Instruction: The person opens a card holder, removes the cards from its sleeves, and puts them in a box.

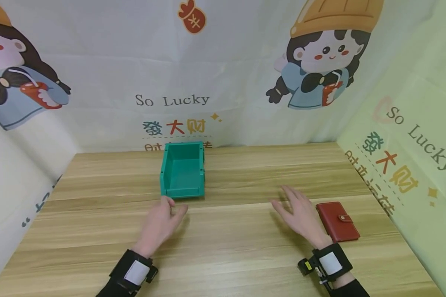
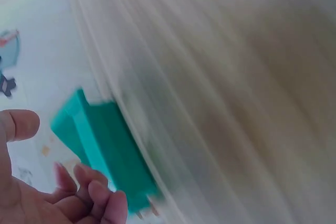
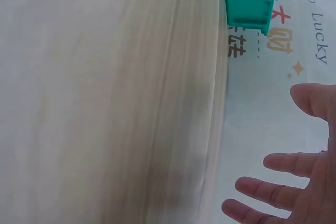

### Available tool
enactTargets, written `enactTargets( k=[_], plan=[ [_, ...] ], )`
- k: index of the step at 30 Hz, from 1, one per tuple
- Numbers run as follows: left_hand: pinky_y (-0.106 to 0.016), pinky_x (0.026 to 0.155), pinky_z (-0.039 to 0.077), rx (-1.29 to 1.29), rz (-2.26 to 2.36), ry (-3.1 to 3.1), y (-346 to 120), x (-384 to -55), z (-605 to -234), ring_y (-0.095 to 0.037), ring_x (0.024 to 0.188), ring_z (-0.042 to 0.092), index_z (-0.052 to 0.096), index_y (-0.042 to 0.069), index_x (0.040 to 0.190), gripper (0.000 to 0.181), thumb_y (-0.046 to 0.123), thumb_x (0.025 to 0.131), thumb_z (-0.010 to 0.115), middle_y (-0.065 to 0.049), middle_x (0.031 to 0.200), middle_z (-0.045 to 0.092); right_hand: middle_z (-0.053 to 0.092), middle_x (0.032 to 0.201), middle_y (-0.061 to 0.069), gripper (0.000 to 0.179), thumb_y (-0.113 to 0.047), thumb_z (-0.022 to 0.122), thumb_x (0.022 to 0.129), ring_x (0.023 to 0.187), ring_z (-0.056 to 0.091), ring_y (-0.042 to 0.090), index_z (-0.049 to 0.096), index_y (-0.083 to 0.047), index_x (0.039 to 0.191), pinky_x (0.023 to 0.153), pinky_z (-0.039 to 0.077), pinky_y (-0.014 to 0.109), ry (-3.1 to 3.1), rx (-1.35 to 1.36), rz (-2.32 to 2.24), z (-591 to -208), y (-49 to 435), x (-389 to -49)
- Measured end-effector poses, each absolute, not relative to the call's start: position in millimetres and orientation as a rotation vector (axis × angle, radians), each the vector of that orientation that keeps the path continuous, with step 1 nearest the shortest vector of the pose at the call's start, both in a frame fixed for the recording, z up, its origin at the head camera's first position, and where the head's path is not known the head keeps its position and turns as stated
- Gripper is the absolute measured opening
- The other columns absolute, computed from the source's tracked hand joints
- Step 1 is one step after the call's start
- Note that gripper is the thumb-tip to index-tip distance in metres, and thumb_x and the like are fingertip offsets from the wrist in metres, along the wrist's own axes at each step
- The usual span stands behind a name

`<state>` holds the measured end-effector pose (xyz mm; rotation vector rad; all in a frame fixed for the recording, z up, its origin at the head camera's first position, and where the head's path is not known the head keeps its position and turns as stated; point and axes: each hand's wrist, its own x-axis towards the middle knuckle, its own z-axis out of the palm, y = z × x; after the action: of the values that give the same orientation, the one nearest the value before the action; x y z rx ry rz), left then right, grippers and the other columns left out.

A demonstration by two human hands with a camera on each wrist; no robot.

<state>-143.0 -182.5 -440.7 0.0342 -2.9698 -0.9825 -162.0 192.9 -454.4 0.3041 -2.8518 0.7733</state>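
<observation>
green bin (image 1: 183, 192) just beyond left hand (image 1: 159, 225); red wallet (image 1: 336, 222) beside right hand (image 1: 302, 216).

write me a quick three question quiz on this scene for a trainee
1. True or false: the green bin stands nearer the left hand than the right hand.

2. Fill the blank: the closed case lying beside the right hand is ____ in colour.

3. Count: how many of the two hands are holding something?

Key:
1. True.
2. Red.
3. Zero; neither hand grips anything.
</observation>
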Motion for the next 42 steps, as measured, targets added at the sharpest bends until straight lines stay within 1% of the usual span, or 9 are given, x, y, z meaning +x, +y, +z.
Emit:
enactTargets(
  k=[7, 11, 15, 20, 27, 32, 35, 39, 42],
  plan=[
    [-0.027, 0.061, 0.043, -0.074, -1.131, -2.972, -139.1, -138.0, -436.0, -0.012, 0.064, 0.053, 0.063, 0.006, 0.1, 0.027, 0.033, 0.1, 0.058, -0.002, 0.075, 0.061, 0.066, 0.125, 0.024, 0.053, -0.038, 0.059, 0.1, 0.114, 0.062, 0.043, 0.057, -0.001, 0.137, 0.09, 0.05, 0.057, -2.848, 0.191, 0.794, -451.2, 211.5, -144.3],
    [-0.025, 0.06, 0.04, -0.196, -1.186, -2.95, -116.6, -137.0, -435.4, -0.009, 0.06, 0.05, 0.066, 0.011, 0.079, 0.027, 0.028, 0.099, 0.058, 0.003, 0.065, 0.056, 0.067, 0.106, 0.019, 0.045, -0.032, 0.062, 0.099, 0.093, 0.062, 0.033, 0.063, 0.002, 0.129, 0.069, 0.049, 0.042, -2.84, 0.099, 0.764, -451.9, 230.9, -136.2],
    [-0.022, 0.054, 0.036, -0.351, -1.21, -2.937, -102.5, -136.9, -437.7, -0.008, 0.054, 0.046, 0.063, 0.012, 0.067, 0.034, 0.023, 0.099, 0.059, 0.006, 0.057, 0.05, 0.064, 0.096, 0.019, 0.037, -0.02, 0.064, 0.096, 0.083, 0.059, 0.03, 0.065, 0.007, 0.122, 0.067, 0.044, 0.038, -2.773, 0.05, 0.755, -455.9, 252.1, -131.4],
    [-0.022, 0.049, 0.037, -0.465, -1.299, -2.953, -90.7, -137.2, -444.0, -0.008, 0.05, 0.047, 0.069, 0.008, 0.073, 0.033, 0.023, 0.1, 0.058, 0.006, 0.056, 0.053, 0.063, 0.091, 0.022, 0.03, -0.004, 0.064, 0.091, 0.076, 0.058, 0.029, 0.066, 0.011, 0.116, 0.065, 0.043, 0.038, -2.646, 0.054, 0.769, -461.4, 265.9, -130.9],
    [-0.022, 0.047, 0.036, -0.543, -1.414, -2.99, -69.4, -136.6, -451.3, -0.006, 0.048, 0.046, 0.064, 0.008, 0.069, 0.038, 0.026, 0.101, 0.055, 0.008, 0.055, 0.052, 0.061, 0.099, 0.029, 0.032, 0.006, 0.057, 0.088, 0.081, 0.06, 0.037, 0.063, 0.012, 0.118, 0.065, 0.044, 0.039, -2.649, -0.022, 0.762, -463.4, 282.0, -128.6],
    [-0.02, 0.049, 0.033, -0.631, -1.448, -2.966, -52.2, -136.7, -454.4, -0.004, 0.05, 0.043, 0.066, 0.006, 0.071, 0.035, 0.024, 0.1, 0.057, 0.009, 0.058, 0.051, 0.06, 0.102, 0.034, 0.031, 0.006, 0.055, 0.088, 0.087, 0.061, 0.045, 0.062, 0.014, 0.118, 0.07, 0.048, 0.05, -2.634, -0.07, 0.769, -464.4, 293.1, -126.3],
    [-0.019, 0.051, 0.032, -0.674, -1.451, -2.967, -41.7, -138.6, -455.6, -0.004, 0.052, 0.041, 0.069, 0.005, 0.075, 0.032, 0.024, 0.099, 0.057, 0.009, 0.059, 0.05, 0.055, 0.11, 0.038, 0.036, 0.001, 0.055, 0.092, 0.098, 0.056, 0.052, 0.057, 0.017, 0.124, 0.078, 0.046, 0.058, -2.695, -0.149, 0.795, -464.3, 300.4, -125.9],
    [-0.019, 0.053, 0.034, -0.701, -1.504, -2.968, -28.8, -141.3, -456.5, -0.003, 0.053, 0.046, 0.073, 0.006, 0.085, 0.028, 0.025, 0.099, 0.058, 0.003, 0.062, 0.062, 0.044, 0.122, 0.045, 0.054, -0.014, 0.054, 0.098, 0.114, 0.042, 0.057, 0.041, 0.023, 0.136, 0.091, 0.038, 0.064, -2.867, -0.273, 0.848, -463.2, 311.0, -128.8],
    [-0.019, 0.053, 0.036, -0.719, -1.557, -2.969, -20.3, -142.9, -456.9, -0.003, 0.053, 0.05, 0.075, 0.006, 0.09, 0.027, 0.026, 0.099, 0.059, -0.003, 0.067, 0.07, 0.043, 0.127, 0.05, 0.062, -0.025, 0.05, 0.102, 0.119, 0.04, 0.059, 0.037, 0.023, 0.138, 0.098, 0.038, 0.064, -2.987, -0.321, 0.867, -462.3, 318.9, -131.4]
  ],
)
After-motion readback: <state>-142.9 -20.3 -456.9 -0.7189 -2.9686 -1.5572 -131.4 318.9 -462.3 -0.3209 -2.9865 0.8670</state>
